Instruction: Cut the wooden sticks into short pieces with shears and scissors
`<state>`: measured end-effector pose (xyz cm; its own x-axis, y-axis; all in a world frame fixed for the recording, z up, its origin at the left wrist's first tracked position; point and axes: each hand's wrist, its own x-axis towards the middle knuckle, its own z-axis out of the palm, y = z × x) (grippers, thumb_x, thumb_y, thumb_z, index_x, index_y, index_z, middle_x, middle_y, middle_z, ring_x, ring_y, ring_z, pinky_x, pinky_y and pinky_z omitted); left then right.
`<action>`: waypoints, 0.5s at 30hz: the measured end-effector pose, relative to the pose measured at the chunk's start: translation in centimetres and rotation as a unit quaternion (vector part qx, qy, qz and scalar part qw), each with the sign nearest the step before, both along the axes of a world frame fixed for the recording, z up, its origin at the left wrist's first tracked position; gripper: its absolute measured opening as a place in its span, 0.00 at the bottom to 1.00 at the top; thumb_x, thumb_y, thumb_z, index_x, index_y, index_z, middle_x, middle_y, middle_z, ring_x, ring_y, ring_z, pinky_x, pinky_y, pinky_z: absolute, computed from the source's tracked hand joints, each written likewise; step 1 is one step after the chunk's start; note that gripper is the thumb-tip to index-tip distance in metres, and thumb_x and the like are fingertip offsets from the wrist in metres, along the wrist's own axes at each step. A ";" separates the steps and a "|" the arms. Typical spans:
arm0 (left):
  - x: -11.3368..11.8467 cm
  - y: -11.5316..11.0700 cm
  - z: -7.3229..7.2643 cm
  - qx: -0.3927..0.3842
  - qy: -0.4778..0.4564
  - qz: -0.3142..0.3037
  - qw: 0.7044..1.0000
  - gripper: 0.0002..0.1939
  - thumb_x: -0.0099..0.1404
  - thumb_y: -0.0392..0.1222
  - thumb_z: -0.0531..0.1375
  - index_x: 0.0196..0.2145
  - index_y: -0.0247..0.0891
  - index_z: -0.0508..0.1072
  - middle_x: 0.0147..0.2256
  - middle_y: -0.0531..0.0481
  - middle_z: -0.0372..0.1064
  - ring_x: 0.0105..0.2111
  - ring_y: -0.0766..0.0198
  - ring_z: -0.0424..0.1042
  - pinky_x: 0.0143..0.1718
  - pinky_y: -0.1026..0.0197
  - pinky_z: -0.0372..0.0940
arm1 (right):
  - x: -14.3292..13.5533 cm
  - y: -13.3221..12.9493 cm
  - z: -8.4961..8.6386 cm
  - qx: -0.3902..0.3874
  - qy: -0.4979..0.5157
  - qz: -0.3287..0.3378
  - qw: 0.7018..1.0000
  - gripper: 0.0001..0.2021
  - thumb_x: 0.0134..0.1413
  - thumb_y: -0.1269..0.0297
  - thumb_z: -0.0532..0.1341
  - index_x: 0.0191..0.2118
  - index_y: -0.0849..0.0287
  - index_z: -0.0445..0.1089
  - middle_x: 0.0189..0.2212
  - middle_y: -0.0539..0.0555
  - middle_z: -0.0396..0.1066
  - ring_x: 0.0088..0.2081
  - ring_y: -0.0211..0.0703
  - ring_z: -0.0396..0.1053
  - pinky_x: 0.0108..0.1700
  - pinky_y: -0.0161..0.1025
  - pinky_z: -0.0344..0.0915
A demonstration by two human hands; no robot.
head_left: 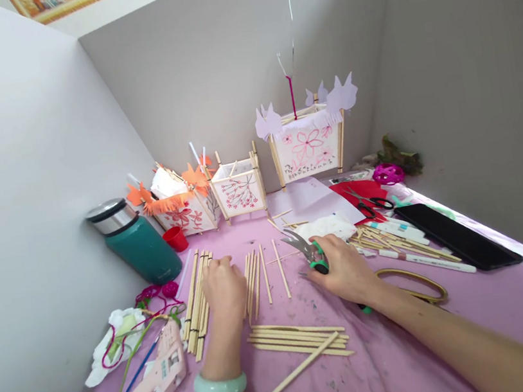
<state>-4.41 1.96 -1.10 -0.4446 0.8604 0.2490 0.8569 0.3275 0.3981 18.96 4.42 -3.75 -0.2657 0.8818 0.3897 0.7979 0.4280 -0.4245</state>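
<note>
Head view puts your left hand (226,288) at nine o'clock and your right hand (342,266) at three, taking the row of loose wooden sticks (266,276) between them as the clock's centre; the two hands are well apart. Your right hand is wrapped around green-and-black-handled shears (309,253), their blades spread and pointing toward nine. Your left hand has its fingers curled down among the sticks, and you cannot tell from here whether it grips one; just past it at nine lie sticks with dark bands (192,296). Toward six on the purple-covered tabletop (386,360) you have a flat pile of sticks (296,338), with a diagonal stick (296,373) whose upper end meets that pile. A pink glue gun (168,365) lies at eight, and a teal bottle (140,249) leans at ten beside a red cup (176,239). Three decorated stick-framed boxes stand farther back: an orange-fringed box (191,217) near eleven, a blossom-patterned box (242,195) at twelve, and a lilac-trimmed box (311,150) at one. Black-handled scissors (365,210) rest on red paper (376,187) at two, while a black slab-shaped device (457,236) lies at three, beyond your right hand.
</note>
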 end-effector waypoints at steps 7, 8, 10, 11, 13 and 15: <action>-2.4 -0.3 0.0 -0.122 0.070 0.095 0.985 0.18 0.58 0.29 0.50 0.43 0.26 0.74 0.43 0.26 0.72 0.42 0.41 0.73 0.40 0.45 0.65 | 0.5 0.4 -0.1 0.010 -0.003 -0.027 1.000 0.24 0.49 0.58 0.61 0.51 0.61 0.62 0.42 0.60 0.68 0.46 0.53 0.64 0.47 0.44 0.58; -2.5 -0.2 0.0 -0.133 0.070 0.100 0.984 0.18 0.58 0.29 0.51 0.43 0.26 0.74 0.43 0.26 0.72 0.42 0.41 0.73 0.39 0.46 0.65 | 0.5 0.3 -0.1 0.011 -0.004 -0.026 1.000 0.23 0.49 0.58 0.62 0.51 0.61 0.63 0.42 0.59 0.68 0.45 0.53 0.64 0.47 0.44 0.58; -2.6 0.0 -0.1 -0.148 0.068 0.103 0.981 0.17 0.57 0.30 0.52 0.43 0.26 0.74 0.43 0.26 0.72 0.42 0.42 0.73 0.39 0.47 0.66 | 0.4 0.3 -0.1 0.011 -0.005 -0.024 1.000 0.22 0.48 0.58 0.62 0.49 0.61 0.64 0.41 0.59 0.68 0.45 0.53 0.64 0.47 0.43 0.58; -2.6 0.1 -0.1 -0.151 0.066 0.102 0.981 0.17 0.57 0.30 0.53 0.43 0.26 0.74 0.43 0.26 0.72 0.42 0.42 0.73 0.39 0.47 0.66 | 0.4 0.3 -0.1 0.012 -0.006 -0.023 1.000 0.21 0.48 0.59 0.62 0.48 0.61 0.64 0.41 0.59 0.68 0.45 0.53 0.64 0.47 0.43 0.58; -2.5 0.1 -0.2 -0.147 0.063 0.095 0.982 0.18 0.55 0.30 0.54 0.42 0.25 0.74 0.44 0.25 0.72 0.42 0.41 0.73 0.39 0.47 0.65 | 0.3 0.2 -0.1 0.012 -0.009 -0.020 1.000 0.20 0.47 0.58 0.62 0.46 0.61 0.65 0.41 0.59 0.68 0.45 0.53 0.64 0.47 0.44 0.58; -2.1 0.0 -0.2 -0.132 0.060 0.084 0.986 0.18 0.55 0.29 0.54 0.42 0.23 0.74 0.44 0.23 0.71 0.43 0.40 0.73 0.40 0.47 0.65 | 0.3 0.2 -0.1 0.011 -0.012 -0.015 1.000 0.20 0.47 0.58 0.63 0.46 0.61 0.65 0.41 0.59 0.68 0.45 0.53 0.64 0.47 0.44 0.58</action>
<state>-6.53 1.97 -1.30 -0.5673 0.8190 0.0862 0.8175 0.5474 0.1789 19.29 4.57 -3.81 -0.2480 0.8809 0.4031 0.8208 0.4121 -0.3956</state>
